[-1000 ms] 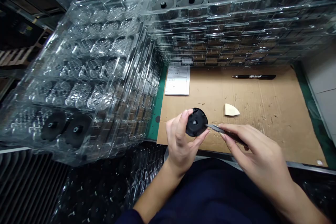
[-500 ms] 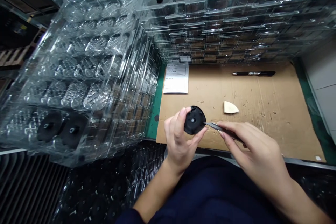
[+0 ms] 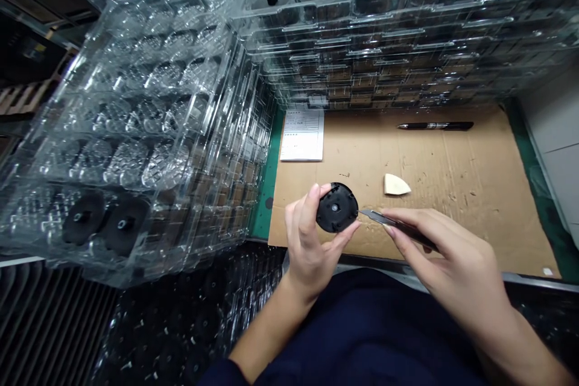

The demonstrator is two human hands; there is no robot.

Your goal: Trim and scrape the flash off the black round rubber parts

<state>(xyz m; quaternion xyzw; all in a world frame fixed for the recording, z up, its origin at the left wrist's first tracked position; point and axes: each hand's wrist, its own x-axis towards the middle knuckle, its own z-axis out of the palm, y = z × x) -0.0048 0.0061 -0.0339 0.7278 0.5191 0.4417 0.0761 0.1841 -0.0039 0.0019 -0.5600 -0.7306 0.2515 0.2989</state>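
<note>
My left hand (image 3: pixel 312 241) pinches a round black plastic disc (image 3: pixel 336 207) by its rim, flat face toward me, over the front of a cardboard sheet (image 3: pixel 452 169). In my right hand (image 3: pixel 446 253) I grip a slim knife (image 3: pixel 384 221) like a pen. Its metal blade tip sits just right of the disc's right edge. Both hands hover close together above the cardboard's near edge.
A stack of clear blister trays (image 3: pixel 136 108) on the left holds two black discs (image 3: pixel 104 223) in its near cells. More filled trays (image 3: pixel 407 24) are stacked behind. On the cardboard lie a paper slip (image 3: pixel 302 135), a black pen (image 3: pixel 435 126) and a pale wedge (image 3: pixel 396 184).
The blade tip has drawn back slightly to the right of the disc's edge. The disc has turned a little in my left fingers.
</note>
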